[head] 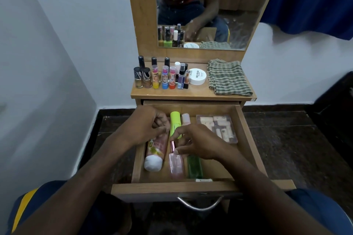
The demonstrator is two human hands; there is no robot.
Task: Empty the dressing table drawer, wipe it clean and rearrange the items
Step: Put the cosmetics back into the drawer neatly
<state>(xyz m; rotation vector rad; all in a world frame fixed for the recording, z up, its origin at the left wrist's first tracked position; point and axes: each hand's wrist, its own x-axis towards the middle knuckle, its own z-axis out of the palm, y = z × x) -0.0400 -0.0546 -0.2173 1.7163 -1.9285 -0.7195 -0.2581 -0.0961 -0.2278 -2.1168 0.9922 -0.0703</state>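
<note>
Both your hands reach into the open drawer (246, 139). Your left hand (147, 128) curls its fingers around the far end of a pink tube (154, 150) lying at the drawer's left. Your right hand (198, 143) seems to pinch a pink bottle's (175, 166) cap, beside a green bottle (194, 167). A striped cloth (227, 77) rests on the tabletop, far right.

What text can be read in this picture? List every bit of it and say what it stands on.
"NAIL POLISH": lid of the white round tub on the tabletop.
"ZUDIO": the slim box beside that tub.
"10X": the pink tube in the drawer.
Smaller print on the tub, tube and bottle labels: too blurred to read.
</note>
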